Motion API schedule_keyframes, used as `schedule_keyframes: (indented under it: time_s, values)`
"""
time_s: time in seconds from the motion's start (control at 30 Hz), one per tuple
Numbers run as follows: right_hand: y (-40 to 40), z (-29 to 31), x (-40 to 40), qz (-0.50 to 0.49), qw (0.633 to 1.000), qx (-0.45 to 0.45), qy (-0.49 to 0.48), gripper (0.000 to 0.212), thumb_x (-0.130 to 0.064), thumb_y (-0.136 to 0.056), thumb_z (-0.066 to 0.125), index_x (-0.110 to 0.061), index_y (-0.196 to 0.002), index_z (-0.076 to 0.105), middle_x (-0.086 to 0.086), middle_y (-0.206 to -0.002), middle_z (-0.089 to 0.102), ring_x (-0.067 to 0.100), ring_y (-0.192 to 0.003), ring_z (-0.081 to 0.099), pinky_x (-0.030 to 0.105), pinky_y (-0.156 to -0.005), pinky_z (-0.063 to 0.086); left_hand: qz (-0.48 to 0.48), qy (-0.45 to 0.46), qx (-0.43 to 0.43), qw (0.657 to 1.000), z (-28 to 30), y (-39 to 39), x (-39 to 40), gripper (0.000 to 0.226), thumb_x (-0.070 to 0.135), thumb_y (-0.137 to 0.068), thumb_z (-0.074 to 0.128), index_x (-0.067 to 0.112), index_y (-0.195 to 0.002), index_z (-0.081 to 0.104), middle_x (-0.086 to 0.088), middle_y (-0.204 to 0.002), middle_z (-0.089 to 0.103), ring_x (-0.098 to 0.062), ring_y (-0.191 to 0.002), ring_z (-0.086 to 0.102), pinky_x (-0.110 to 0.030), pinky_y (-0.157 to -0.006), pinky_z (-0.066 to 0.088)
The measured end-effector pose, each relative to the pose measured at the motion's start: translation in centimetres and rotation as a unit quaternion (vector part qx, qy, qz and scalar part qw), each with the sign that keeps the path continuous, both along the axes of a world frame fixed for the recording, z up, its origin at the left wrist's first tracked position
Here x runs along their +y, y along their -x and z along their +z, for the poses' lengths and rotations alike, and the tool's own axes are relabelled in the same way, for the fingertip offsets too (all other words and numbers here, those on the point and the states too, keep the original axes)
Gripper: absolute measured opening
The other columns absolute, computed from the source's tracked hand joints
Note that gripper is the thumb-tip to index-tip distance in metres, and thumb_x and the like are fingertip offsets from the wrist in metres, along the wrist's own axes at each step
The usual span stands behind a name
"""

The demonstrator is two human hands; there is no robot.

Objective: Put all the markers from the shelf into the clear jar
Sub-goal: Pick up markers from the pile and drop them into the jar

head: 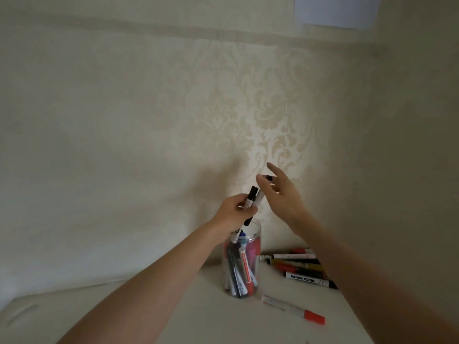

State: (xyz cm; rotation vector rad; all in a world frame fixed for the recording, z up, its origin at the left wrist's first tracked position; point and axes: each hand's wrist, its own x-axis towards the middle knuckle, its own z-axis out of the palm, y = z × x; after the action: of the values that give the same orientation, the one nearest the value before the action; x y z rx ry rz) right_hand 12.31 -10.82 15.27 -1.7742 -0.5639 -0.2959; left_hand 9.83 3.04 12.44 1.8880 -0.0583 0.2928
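Note:
A clear jar (255, 259) stands on the white shelf (203, 316), holding several markers upright. Directly above its mouth my left hand (233, 212) grips a small bunch of black-capped white markers (253, 197), their lower ends just inside the rim. My right hand (280, 194) hovers to the right of the bunch with its fingers spread, holding nothing; a dark marker cap shows just behind its fingertips. A red-capped marker (294, 310) lies alone in front of the jar. A pile of several markers (300, 268) lies to the jar's right.
A pale patterned wall (223, 108) rises right behind the shelf. A white sheet (335, 11) hangs at the top right. The shelf's left part shows a faint groove (22, 316).

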Motion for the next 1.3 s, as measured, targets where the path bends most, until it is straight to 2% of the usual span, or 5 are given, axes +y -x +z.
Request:
schedule_keyframes:
  time_s: [0.47, 0.7, 0.9, 1.13, 1.3]
  values:
    - [-1.6, -5.9, 2.7, -0.085, 0.892, -0.095, 0.434, 0.030, -0.037, -0.099, 0.038, -0.032, -0.123, 0.055, 0.001, -0.132, 0.056, 0.024, -0.117, 0.048, 0.042, -0.096, 0.039, 0.060, -0.199, -0.030, 0.978, -2.5, 0.7, 3.3, 0.011, 0.028, -0.086, 0.068, 0.019, -0.080, 0.066, -0.002, -0.080, 0.067, -0.025, -0.085, 0.066, -0.033, -0.076, 0.052]
    - [2.5, -8.1, -2.9, -0.140, 0.968, -0.073, 0.194, 0.032, -0.044, -0.094, 0.047, -0.029, -0.121, 0.054, -0.001, -0.123, 0.055, 0.013, -0.105, 0.056, 0.026, -0.088, 0.045, 0.077, -0.385, -0.109, 0.913, -2.5, 1.3, 3.2, 0.037, 0.042, -0.098, 0.047, 0.025, -0.129, 0.059, -0.001, -0.123, 0.058, -0.022, -0.116, 0.052, -0.042, -0.100, 0.043]
    - [11.0, -17.5, -9.0, 0.031, 0.849, 0.052, 0.524, 0.057, -0.066, -0.078, 0.056, -0.040, -0.127, 0.045, -0.016, -0.125, 0.043, 0.007, -0.115, 0.042, 0.032, -0.099, 0.038, 0.026, -0.482, 0.109, 0.869, -2.9, 0.7, 2.3, 0.065, 0.064, -0.095, 0.005, 0.036, -0.149, 0.028, 0.002, -0.161, 0.017, -0.024, -0.149, 0.010, -0.058, -0.118, -0.002]
    - [9.2, -18.3, -11.6, -0.079, 0.922, 0.077, 0.371, 0.016, -0.037, -0.096, 0.049, -0.027, -0.102, 0.059, -0.008, -0.093, 0.061, 0.008, -0.077, 0.057, 0.020, -0.069, 0.047, 0.037, -0.320, -0.222, 0.920, -1.6, 3.9, -2.0, 0.026, 0.026, -0.094, 0.056, 0.017, -0.118, 0.059, -0.001, -0.114, 0.060, -0.016, -0.104, 0.057, -0.033, -0.094, 0.044]
    - [6.6, -17.0, -12.2, -0.103, 0.964, 0.208, 0.127, 0.015, -0.021, -0.097, 0.050, -0.023, -0.088, 0.062, 0.000, -0.080, 0.065, 0.009, -0.061, 0.054, 0.011, -0.049, 0.039, -0.071, -0.268, 0.024, 0.961, -7.7, 5.6, -7.5, 0.052, 0.043, -0.091, 0.061, 0.018, -0.134, 0.047, -0.002, -0.126, 0.054, -0.014, -0.109, 0.056, -0.027, -0.091, 0.046]
